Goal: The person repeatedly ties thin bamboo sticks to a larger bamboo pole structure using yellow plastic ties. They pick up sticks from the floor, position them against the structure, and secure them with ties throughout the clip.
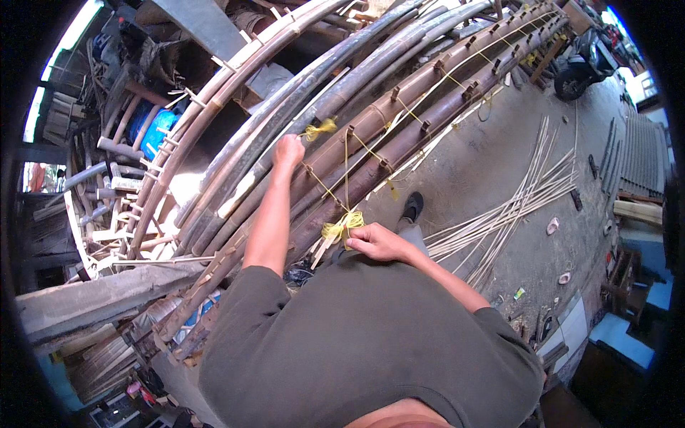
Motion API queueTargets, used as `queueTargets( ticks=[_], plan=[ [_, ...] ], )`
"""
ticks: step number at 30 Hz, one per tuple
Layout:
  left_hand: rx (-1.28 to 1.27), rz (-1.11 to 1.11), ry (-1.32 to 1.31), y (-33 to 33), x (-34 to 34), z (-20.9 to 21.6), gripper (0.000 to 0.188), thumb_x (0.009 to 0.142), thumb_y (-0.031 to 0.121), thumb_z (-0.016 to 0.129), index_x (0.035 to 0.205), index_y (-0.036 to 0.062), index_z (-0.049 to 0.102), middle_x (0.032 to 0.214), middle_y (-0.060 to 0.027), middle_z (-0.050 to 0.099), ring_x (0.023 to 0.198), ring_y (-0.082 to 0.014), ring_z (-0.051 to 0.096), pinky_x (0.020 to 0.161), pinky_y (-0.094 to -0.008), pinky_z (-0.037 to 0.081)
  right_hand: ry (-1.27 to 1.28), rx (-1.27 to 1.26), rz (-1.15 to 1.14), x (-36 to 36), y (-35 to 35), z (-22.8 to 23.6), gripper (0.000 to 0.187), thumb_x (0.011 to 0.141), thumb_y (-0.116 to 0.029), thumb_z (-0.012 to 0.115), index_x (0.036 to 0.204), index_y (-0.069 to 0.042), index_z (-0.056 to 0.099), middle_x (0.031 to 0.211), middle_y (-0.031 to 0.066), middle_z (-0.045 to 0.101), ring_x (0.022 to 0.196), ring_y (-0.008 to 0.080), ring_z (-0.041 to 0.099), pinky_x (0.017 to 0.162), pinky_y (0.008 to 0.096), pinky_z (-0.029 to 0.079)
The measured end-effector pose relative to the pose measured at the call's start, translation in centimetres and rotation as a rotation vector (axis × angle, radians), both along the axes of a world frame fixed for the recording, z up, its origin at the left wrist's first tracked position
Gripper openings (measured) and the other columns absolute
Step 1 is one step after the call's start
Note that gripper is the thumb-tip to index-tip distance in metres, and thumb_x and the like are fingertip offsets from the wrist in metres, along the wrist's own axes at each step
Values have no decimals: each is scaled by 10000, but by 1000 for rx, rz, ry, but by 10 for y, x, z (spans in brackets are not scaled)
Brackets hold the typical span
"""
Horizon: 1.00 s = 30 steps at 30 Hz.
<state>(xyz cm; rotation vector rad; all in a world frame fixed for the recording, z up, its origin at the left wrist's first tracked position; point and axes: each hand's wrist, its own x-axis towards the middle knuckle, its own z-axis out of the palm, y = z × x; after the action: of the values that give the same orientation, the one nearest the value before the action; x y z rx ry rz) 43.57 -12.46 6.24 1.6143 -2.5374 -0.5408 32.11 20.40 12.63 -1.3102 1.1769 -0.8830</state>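
My left hand (288, 153) is closed in a fist above the bamboo poles, with a tuft of yellow string (320, 129) sticking out past its fingers. Close to my body, my right hand (377, 242) is curled against a looped bundle of yellow string (343, 225), its thumb toward me. From that bundle a thin strand runs up along the nearer poles. Two long brown bamboo poles (367, 167) lie side by side beyond my hands, with short pegs standing up from them and yellow string tied across. What the fingertips grip is partly hidden.
Grey bamboo poles (314, 96) and a pegged bamboo rail (191, 121) lie to the left. Thin bamboo strips (499, 214) are spread over the concrete floor on the right. A motorbike (589, 64) stands at the far right. A beam (107, 294) crosses at the lower left.
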Motion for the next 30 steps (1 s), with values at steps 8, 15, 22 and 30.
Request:
queueTargets(
  ticks=[8, 15, 22, 30],
  plan=[
    [914, -92, 973, 134, 8, 91, 738, 916, 646, 423, 1336, 40, 418, 1153, -182, 627, 1063, -280, 622, 874, -400, 508, 47, -410, -219, -16, -19, 54, 208, 963, -184, 550, 852, -8, 532, 739, 147, 516, 689, 267, 536, 661, 377, 438],
    [1043, 114, 1632, 223, 14, 107, 880, 826, 709, 516, 1397, 62, 345, 1101, -64, 571, 897, -151, 582, 756, -259, 472, -477, -10, -224, 1, -33, 61, 238, 1029, -260, 439, 914, -69, 523, 699, -11, 485, 588, 83, 472, 528, 241, 412],
    [601, -218, 620, 207, 96, 167, 262, 964, 220, 556, 1045, -6, 662, 724, 56, 560, 678, -73, 505, 630, -229, 420, -273, -71, -499, -6, -55, 12, 264, 998, -230, 497, 896, -17, 614, 665, 15, 526, 586, 109, 495, 555, 273, 417],
    [1096, -350, 1023, 198, 94, 194, 235, 915, 150, 577, 1009, -41, 678, 756, -14, 624, 540, -17, 429, 546, -169, 369, -416, -79, -898, -17, -50, -6, 259, 1027, -248, 459, 864, -95, 591, 657, -66, 469, 566, 15, 401, 480, 193, 324]
  ],
)
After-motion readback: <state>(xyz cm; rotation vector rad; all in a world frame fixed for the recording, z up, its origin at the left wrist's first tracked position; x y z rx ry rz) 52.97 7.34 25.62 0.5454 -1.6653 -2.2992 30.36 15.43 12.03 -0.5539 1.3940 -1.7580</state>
